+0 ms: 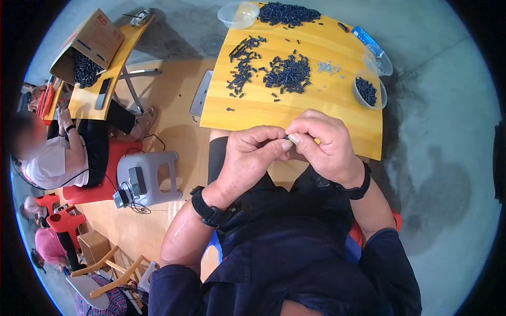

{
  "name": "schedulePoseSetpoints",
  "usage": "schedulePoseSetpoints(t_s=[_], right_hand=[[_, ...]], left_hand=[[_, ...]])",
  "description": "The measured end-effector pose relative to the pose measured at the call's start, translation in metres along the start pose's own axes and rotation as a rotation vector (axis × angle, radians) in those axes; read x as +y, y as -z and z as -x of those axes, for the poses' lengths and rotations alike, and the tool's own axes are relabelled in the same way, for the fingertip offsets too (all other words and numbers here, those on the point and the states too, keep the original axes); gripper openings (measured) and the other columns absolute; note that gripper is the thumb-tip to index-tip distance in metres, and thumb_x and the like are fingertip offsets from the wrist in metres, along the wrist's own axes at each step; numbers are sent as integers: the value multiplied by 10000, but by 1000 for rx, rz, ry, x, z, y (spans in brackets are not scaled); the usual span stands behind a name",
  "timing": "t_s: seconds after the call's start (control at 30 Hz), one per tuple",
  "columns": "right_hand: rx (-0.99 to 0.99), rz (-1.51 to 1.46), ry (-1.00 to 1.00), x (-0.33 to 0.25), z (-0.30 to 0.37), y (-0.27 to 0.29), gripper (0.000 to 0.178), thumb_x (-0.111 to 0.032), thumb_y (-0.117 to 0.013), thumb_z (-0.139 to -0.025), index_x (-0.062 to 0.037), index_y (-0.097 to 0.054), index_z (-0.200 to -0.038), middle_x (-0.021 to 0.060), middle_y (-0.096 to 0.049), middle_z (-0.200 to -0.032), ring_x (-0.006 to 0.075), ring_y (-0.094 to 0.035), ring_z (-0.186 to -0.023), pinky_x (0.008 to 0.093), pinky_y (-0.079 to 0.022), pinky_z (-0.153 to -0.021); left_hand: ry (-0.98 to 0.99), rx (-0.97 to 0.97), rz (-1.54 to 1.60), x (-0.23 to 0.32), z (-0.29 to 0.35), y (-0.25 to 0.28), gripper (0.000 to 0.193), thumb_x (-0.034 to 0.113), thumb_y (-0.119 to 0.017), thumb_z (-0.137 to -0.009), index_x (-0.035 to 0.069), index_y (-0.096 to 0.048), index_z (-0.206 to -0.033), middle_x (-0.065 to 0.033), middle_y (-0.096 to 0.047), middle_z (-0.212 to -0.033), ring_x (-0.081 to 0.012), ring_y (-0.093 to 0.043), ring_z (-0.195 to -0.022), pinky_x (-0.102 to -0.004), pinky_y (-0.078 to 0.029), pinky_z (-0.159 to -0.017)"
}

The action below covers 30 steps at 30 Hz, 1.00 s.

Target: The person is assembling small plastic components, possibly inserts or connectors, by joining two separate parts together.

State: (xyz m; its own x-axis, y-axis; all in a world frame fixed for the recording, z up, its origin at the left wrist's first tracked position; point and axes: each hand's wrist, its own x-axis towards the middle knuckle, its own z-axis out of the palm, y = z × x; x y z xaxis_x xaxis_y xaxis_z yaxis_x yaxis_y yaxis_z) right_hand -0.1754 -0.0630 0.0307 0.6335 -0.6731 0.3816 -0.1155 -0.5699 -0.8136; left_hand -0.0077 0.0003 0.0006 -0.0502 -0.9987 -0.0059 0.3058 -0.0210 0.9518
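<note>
Just in front of the table's near edge, my left hand (253,158) and my right hand (326,145) meet fingertip to fingertip. Between their pinched thumbs and forefingers is a small black plastic piece (287,138), mostly covered by the fingers. On the yellow wooden table (316,116) lies a heap of similar small black pieces (289,72), with a looser scatter of black pieces (241,73) to its left. A small group of pale, silvery bits (328,67) lies right of the heap.
A clear bowl of black pieces (366,91) stands at the table's right edge, near a blue box (367,41). Another clear tub (238,17) sits at the far left corner beside a bigger heap (289,14). Leftward, a person (58,152) sits by a grey stool (147,176).
</note>
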Motion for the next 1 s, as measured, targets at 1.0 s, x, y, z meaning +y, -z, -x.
schedulePoseSetpoints(t_s=[1.0], right_hand=[[142, 196, -298, 141, -11, -15, 72, -73, -592, -816, -13, -607, -853, 143, -584, -681, 274, -599, -638, 345, -480, -595]], left_hand=[[-4, 12, -44, -2, -2, 0, 72, -3, -640, -861, -41, -664, -917, -65, -672, -788, -114, -645, -691, -230, -529, -652]])
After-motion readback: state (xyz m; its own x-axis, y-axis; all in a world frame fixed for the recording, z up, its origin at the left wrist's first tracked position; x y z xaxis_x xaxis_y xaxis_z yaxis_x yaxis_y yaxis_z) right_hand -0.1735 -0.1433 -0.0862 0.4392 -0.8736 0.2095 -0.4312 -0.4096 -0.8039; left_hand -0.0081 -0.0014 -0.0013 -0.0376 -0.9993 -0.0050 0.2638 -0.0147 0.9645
